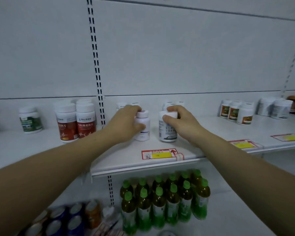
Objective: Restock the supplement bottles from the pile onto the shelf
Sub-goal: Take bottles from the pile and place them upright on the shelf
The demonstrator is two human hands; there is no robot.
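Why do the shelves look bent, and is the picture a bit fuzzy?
Head view: the wide-angle lens bows the shelf edge and the slotted upright; the light is flat and soft with a bluish tint; label print is blurred, worst on the cans at the bottom left.

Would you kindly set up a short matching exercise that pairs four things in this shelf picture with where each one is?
Things
1. Left hand
2. Right hand
3. Red-label bottles
4. Green-cap bottles

Places
A. On the lower shelf, below the price tag
B. Gripping the plain white bottle by its side
C. Standing on the upper shelf, left of the slotted upright
D. Gripping the cap of the blue-print bottle

Pairs: 1-B, 2-D, 3-C, 4-A
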